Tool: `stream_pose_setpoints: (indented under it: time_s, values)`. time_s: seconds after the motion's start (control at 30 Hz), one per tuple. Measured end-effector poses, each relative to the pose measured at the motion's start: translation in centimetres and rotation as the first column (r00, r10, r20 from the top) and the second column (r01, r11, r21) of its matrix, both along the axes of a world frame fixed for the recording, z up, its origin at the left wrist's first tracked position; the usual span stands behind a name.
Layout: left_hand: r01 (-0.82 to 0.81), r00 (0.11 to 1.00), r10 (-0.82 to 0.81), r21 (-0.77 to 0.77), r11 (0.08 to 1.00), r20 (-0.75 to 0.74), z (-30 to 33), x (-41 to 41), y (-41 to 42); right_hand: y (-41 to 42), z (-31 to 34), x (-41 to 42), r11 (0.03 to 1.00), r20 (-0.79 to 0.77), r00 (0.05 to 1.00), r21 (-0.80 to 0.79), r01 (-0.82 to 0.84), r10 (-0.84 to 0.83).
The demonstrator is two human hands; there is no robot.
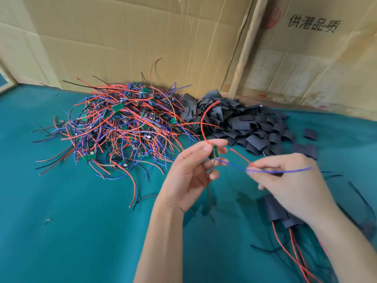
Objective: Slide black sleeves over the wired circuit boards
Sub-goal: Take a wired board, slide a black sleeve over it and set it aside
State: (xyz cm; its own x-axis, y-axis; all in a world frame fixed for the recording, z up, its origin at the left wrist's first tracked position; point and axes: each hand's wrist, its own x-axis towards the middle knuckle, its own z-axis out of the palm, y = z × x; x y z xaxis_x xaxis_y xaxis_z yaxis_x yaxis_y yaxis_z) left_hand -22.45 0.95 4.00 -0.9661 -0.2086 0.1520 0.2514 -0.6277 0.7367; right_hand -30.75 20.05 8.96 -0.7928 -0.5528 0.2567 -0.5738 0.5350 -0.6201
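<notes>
A: Why hold the circuit board (214,152) upright like that?

B: The left hand (189,174) pinches it between thumb and fingers so its leads hang free. The right hand (289,184) has its fingers clamped on the blue wire (285,171) and red wire (241,157), bunching them, probably for threading.

A: And the sleeves?

B: The black sleeves (244,123) are heaped at one o'clock on the desk (81,221); the pile of unsleeved boards (120,123) is at eleven.
</notes>
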Motion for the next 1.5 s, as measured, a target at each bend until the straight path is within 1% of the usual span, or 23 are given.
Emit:
stream_pose_setpoints:
  time_s: [0.07, 0.13, 0.2, 0.27, 0.33, 0.4, 0.43, 0.47, 0.53, 0.6, 0.67, 0.73, 0.87, 1.0, 1.1, 1.17, 1.2, 1.3, 1.5]
  values:
    - [0.040, 0.995, -0.032, 0.080, 0.996, -0.092, 0.2, 0.2, 0.0, -0.9, -1.1, 1.2, 0.998, -0.005, 0.999, 0.061, -0.032, 0.032]
    - [0.112, 0.979, -0.081, 0.162, 0.980, -0.185, 0.4, 0.5, -0.2, -2.8, -2.5, 3.4, 0.977, 0.015, 0.986, 0.135, -0.164, 0.163]
    - [0.146, 0.961, -0.086, 0.217, 0.965, -0.263, 0.4, 0.8, -0.4, -4.7, -3.3, 5.2, 0.932, 0.124, 0.949, 0.191, -0.309, 0.289]
    - [0.125, 0.959, -0.052, 0.254, 0.959, -0.277, 0.4, 0.9, -0.7, -5.9, -3.3, 5.3, 0.910, 0.196, 0.927, 0.210, -0.359, 0.320]
    - [0.035, 0.978, 0.024, 0.278, 0.960, -0.206, 0.4, 0.5, -0.8, -6.5, -3.2, 3.0, 0.934, 0.155, 0.950, 0.195, -0.299, 0.272]
    - [-0.089, 0.989, 0.118, 0.277, 0.957, -0.091, 0.3, -0.1, -0.8, -6.7, -2.8, -0.7, 0.967, 0.050, 0.989, 0.208, -0.148, 0.141]
    - [-0.162, 0.985, 0.170, 0.215, 0.963, -0.017, 0.3, -0.4, -0.7, -6.6, -2.7, -2.7, 0.975, -0.005, 0.998, 0.215, -0.055, 0.057]
    - [-0.220, 0.975, 0.214, 0.116, 0.969, 0.064, 0.2, -0.7, -0.5, -6.5, -2.6, -4.6, 0.974, -0.046, 0.999, 0.223, 0.038, -0.029]
    - [-0.250, 0.946, 0.257, -0.065, 0.966, 0.195, -0.2, -1.1, 0.0, -6.8, -2.7, -7.5, 0.956, -0.080, 0.985, 0.243, 0.165, -0.150]
    - [-0.225, 0.919, 0.269, -0.176, 0.958, 0.287, -0.5, -1.2, 0.6, -7.6, -3.2, -8.9, 0.941, -0.082, 0.980, 0.277, 0.195, -0.179]
    - [-0.211, 0.897, 0.283, -0.236, 0.949, 0.339, -0.6, -1.3, 0.9, -8.8, -3.9, -9.1, 0.927, -0.115, 0.979, 0.319, 0.198, -0.170]
    - [-0.216, 0.893, 0.283, -0.218, 0.952, 0.350, -0.5, -1.3, 0.9, -9.8, -4.6, -9.0, 0.917, -0.179, 0.967, 0.325, 0.230, -0.179]
    - [-0.224, 0.902, 0.263, -0.150, 0.963, 0.343, -0.3, -1.1, 0.7, -10.1, -5.5, -8.9, 0.919, -0.245, 0.942, 0.266, 0.291, -0.228]
    - [-0.212, 0.902, 0.243, -0.124, 0.969, 0.357, -0.2, -1.2, 0.8, -9.2, -5.7, -8.8, 0.924, -0.326, 0.922, 0.244, 0.294, -0.207]
    - [-0.220, 0.898, 0.243, -0.103, 0.970, 0.367, -0.3, -1.3, 0.9, -8.5, -5.6, -8.7, 0.950, -0.397, 0.899, 0.161, 0.267, -0.186]
    - [-0.240, 0.891, 0.260, -0.101, 0.965, 0.372, -0.3, -1.3, 0.8, -8.0, -5.5, -8.7, 0.960, -0.389, 0.898, 0.101, 0.261, -0.204]
    - [-0.249, 0.887, 0.269, -0.100, 0.963, 0.376, -0.3, -1.4, 0.8, -8.0, -5.4, -8.7, 0.961, -0.377, 0.903, 0.097, 0.258, -0.204]
    - [-0.260, 0.879, 0.277, -0.097, 0.961, 0.389, -0.3, -1.4, 0.9, -8.2, -5.6, -8.9, 0.953, -0.376, 0.914, 0.189, 0.235, -0.151]
    - [-0.283, 0.867, 0.295, -0.089, 0.955, 0.401, -0.6, -1.5, 0.7, -8.8, -4.5, -9.5, 0.913, -0.527, 0.849, 0.330, 0.241, -0.033]
